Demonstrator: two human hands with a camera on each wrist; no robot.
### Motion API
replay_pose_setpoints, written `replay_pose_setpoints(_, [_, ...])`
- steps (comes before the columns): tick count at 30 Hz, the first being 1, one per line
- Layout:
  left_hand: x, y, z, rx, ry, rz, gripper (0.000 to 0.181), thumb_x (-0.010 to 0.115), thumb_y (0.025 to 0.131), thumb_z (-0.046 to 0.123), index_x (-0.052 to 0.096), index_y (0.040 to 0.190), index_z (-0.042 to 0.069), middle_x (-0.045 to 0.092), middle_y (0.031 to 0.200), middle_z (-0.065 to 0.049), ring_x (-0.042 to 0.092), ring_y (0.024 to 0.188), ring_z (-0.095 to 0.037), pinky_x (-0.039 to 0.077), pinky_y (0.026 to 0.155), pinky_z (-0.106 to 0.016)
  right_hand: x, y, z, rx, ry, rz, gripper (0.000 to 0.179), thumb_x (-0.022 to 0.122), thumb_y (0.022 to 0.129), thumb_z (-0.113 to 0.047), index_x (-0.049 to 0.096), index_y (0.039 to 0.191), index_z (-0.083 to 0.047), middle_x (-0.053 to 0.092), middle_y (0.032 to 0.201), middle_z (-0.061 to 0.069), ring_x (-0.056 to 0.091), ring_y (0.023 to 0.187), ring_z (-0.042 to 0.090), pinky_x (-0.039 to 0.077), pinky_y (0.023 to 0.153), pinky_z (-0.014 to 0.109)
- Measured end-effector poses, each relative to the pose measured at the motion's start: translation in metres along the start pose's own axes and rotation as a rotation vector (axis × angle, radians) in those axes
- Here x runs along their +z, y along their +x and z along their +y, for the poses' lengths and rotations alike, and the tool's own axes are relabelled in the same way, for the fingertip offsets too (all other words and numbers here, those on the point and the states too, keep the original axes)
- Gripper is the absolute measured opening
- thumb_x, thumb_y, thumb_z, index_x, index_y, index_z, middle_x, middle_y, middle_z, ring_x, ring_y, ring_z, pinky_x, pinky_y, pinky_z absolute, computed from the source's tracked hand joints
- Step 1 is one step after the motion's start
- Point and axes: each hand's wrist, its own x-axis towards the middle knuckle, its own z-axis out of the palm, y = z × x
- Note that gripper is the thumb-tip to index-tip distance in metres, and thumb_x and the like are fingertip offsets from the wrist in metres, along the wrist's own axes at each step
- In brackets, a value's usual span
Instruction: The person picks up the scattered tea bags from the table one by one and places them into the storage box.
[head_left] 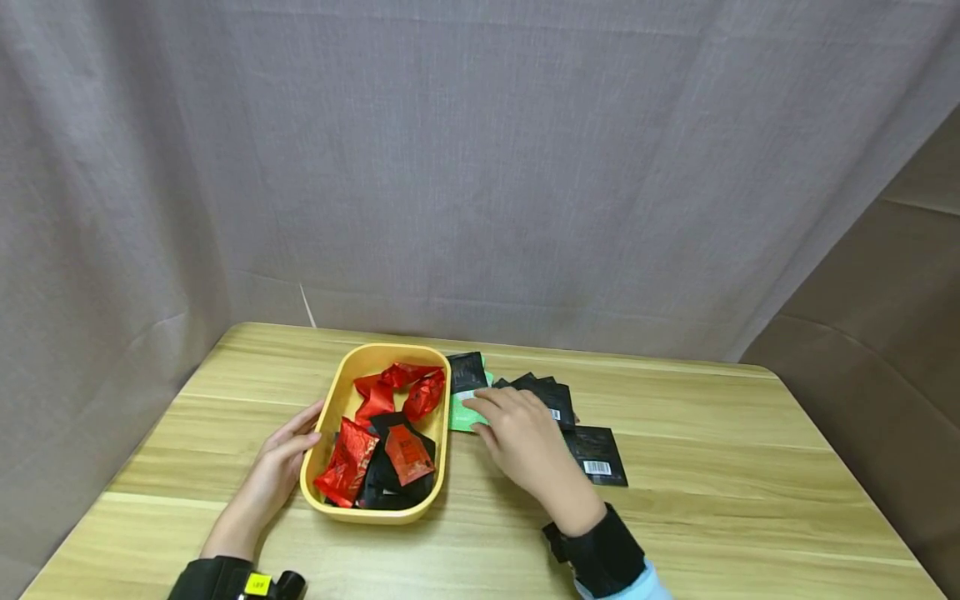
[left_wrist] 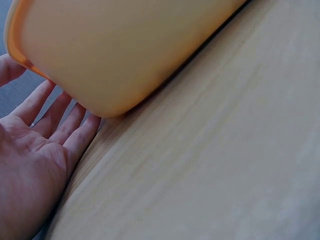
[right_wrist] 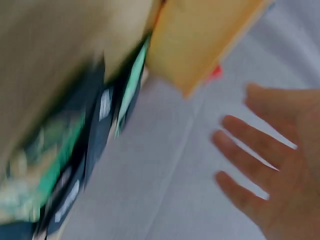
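A yellow plastic bin (head_left: 377,517) holds red shiny packets (head_left: 348,462), black packets and an orange-red sachet (head_left: 408,454). My left hand (head_left: 281,458) rests against the bin's left side. In the left wrist view, that hand's fairly straight fingers (left_wrist: 75,120) touch the bin's wall (left_wrist: 110,55). My right hand (head_left: 521,437) hovers to the right of the bin, above green (head_left: 462,414) and black packets (head_left: 551,398) on the table. In the right wrist view, which is blurred, the right hand's fingers (right_wrist: 250,155) are spread with nothing between them.
The wooden table (head_left: 735,500) extends to both sides of the bin. One black packet with a barcode label (head_left: 597,454) lies right of my right hand. Behind the table hangs a grey cloth (head_left: 480,167), and a brownish cloth (head_left: 870,333) borders the right side.
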Motion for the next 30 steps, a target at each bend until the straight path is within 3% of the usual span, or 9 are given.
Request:
replay_pose_setpoints(9, [-0.001, 0.001, -0.002, 0.04, -0.039, -0.031, 0.055, 0.037, 0.097, 0.005, 0.018, 0.147, -0.007, 0.05, 0.126, 0.018, 0.051, 0.115, 0.004, 0.046, 0.092, -0.009, -0.026, -0.016, 0.057, 0.265, 0.089, -0.192, 0.035, 0.072, 0.078, -0.014, 0.068, 0.113, -0.013, 0.07, 0.115, 0.011, 0.064, 0.099, 0.027, 0.056, 0.083, 0.046])
replay_pose_setpoints(16, [-0.001, 0.002, -0.002, 0.028, -0.037, -0.026, 0.056, 0.037, 0.097, 0.005, 0.018, 0.147, -0.007, 0.049, 0.126, 0.017, 0.05, 0.115, 0.004, 0.046, 0.092, -0.01, -0.038, -0.032, 0.089, 0.526, 0.225, -0.5, 0.049, 0.073, 0.077, -0.015, 0.059, 0.123, -0.002, 0.064, 0.117, 0.024, 0.059, 0.102, 0.038, 0.053, 0.083, 0.051])
replay_pose_setpoints(20, [-0.001, 0.001, -0.002, 0.031, -0.035, -0.021, 0.055, 0.037, 0.097, 0.005, 0.018, 0.147, -0.007, 0.049, 0.126, 0.018, 0.05, 0.116, 0.004, 0.046, 0.092, -0.009, -0.036, -0.042, 0.105, 0.566, 0.283, -0.61, 0.061, 0.078, 0.07, -0.013, 0.054, 0.122, 0.006, 0.058, 0.119, 0.033, 0.055, 0.105, 0.045, 0.051, 0.087, 0.054])
replay_pose_setpoints(30, [0.001, -0.001, 0.001, 0.0, 0.008, 0.002, 0.057, 0.039, 0.097, 0.009, 0.017, 0.148, -0.005, 0.041, 0.134, 0.011, 0.046, 0.116, 0.009, 0.044, 0.092, -0.007, -0.03, -0.062, 0.129, 0.638, 0.267, -0.651, 0.076, 0.087, 0.054, -0.019, 0.054, 0.118, 0.007, 0.054, 0.109, 0.03, 0.049, 0.097, 0.04, 0.049, 0.085, 0.055])
